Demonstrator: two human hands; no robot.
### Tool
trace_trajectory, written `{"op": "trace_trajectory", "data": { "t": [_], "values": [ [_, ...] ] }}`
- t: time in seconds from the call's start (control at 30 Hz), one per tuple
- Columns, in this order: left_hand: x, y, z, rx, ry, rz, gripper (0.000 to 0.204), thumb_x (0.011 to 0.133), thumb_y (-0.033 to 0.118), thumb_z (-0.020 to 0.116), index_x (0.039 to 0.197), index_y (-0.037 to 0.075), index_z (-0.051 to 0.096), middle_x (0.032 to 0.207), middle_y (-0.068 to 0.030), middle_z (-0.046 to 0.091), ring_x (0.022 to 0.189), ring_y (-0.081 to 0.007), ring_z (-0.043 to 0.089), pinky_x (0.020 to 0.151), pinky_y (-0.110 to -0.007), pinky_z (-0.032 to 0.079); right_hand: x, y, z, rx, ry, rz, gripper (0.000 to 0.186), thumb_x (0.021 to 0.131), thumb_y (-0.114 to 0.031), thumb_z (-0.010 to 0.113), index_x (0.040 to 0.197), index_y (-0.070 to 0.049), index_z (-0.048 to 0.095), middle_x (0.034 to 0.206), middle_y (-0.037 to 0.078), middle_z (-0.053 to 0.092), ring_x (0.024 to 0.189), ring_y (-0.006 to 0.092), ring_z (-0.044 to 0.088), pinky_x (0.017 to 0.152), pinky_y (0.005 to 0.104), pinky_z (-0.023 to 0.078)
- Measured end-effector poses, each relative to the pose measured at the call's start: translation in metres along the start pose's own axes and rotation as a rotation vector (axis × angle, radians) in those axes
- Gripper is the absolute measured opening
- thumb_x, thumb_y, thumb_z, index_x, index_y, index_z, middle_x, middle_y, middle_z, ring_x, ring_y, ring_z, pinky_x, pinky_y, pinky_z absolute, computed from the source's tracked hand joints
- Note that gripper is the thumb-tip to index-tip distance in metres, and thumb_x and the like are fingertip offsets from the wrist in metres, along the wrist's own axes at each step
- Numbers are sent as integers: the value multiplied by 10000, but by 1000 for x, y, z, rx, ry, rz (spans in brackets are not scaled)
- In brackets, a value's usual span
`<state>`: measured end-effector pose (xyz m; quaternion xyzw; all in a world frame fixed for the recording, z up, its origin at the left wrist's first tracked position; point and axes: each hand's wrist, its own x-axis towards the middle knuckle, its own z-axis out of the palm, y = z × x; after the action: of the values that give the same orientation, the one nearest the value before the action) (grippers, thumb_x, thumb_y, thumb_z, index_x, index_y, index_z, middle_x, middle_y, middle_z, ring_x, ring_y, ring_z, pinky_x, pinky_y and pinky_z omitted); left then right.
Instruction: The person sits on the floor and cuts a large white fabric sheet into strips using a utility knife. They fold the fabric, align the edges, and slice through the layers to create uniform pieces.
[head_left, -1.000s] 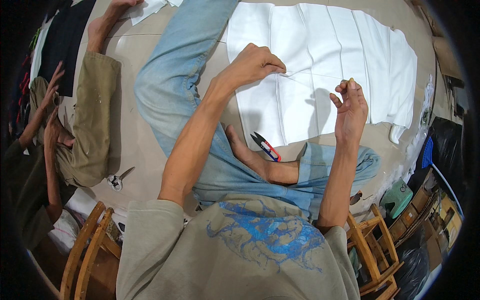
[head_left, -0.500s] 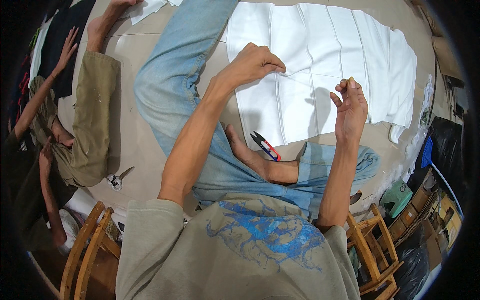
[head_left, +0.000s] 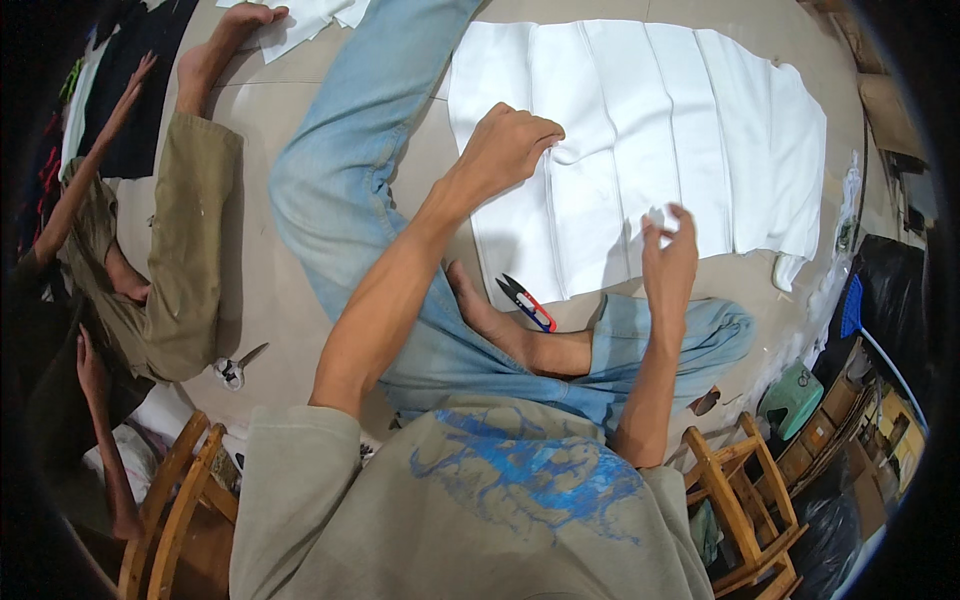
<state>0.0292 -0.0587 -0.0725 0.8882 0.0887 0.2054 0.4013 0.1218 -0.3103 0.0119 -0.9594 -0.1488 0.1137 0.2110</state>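
White cloth (head_left: 640, 120) with several long seams is spread on the floor in front of me. My left hand (head_left: 508, 150) pinches a small raised fold of it near the left-hand seams. Above the cloth's near edge is my right hand (head_left: 672, 255), thumb and forefinger curved with a gap between them and slightly blurred; I see nothing in it. Thread snips (head_left: 527, 303) with dark blades and a red and blue handle lie beside my bare foot, at the near edge of the cloth.
Wooden stools (head_left: 745, 490) stand at both sides. Another person's bent leg (head_left: 180, 240) and arms are at the left, near a small scissors-like tool (head_left: 232, 372) on the floor. At right are a green plastic container (head_left: 790, 400), a blue-headed broom (head_left: 853, 305) and cardboard.
My right hand has moved down and toward me, its fingertips parting. The thread stretched between my hands is no longer visible. My left hand keeps its pinch, and the view has shifted slightly.
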Motion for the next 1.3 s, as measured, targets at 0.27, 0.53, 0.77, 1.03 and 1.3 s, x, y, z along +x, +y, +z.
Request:
{"op": "trace_trajectory", "data": {
  "t": [0.27, 0.53, 0.77, 1.03, 1.3],
  "values": [
    [1, 3, 3, -26, 52, 16, 117, 943, 77, 665, 1020, 39, 745, 955, -86, 770, 892, -263, 700, 855, -380, 471, 67, -83, 28, 344, -332, -355, 353, 1019, -242, 630, 1263, 8, 677, 1121, 225, 735, 1063, 340, 706, 946, 369, 525],
    [1, 6, 4, -37, 83, 13, 109, 960, 106, 665, 1005, 43, 742, 926, -65, 754, 871, -244, 679, 871, -377, 451, 72, -79, 43, 251, -361, -361, 234, 983, -195, 652, 996, 24, 735, 894, 207, 722, 781, 342, 667, 731, 411, 511],
    [3, 6, -2, 38, 44, -22, 281, 1017, 138, 564, 1249, 64, 703, 1333, -103, 689, 1300, -260, 573, 1117, -448, 354, 54, -72, 42, 499, -286, -212, 248, 1034, -226, 629, 946, 3, 663, 826, 80, 675, 764, 176, 606, 732, 328, 478],
    [13, -18, 10, 352, 18, -131, 472, 1085, 282, 441, 1529, 139, 511, 1637, -70, 426, 1544, -311, 306, 1268, -519, 171, -11, -57, 56, 774, -240, -312, 180, 1042, -119, 587, 976, 48, 587, 998, 91, 578, 878, 161, 569, 793, 289, 463],
    [24, -19, 12, 470, -15, -149, 509, 1069, 351, 485, 1541, 163, 499, 1650, -59, 396, 1534, -355, 295, 1259, -552, 176, -82, 2, 11, 708, -206, -290, 214, 1047, -138, 567, 952, 48, 611, 1233, 162, 568, 1036, 278, 585, 914, 352, 494]
  ]
}}
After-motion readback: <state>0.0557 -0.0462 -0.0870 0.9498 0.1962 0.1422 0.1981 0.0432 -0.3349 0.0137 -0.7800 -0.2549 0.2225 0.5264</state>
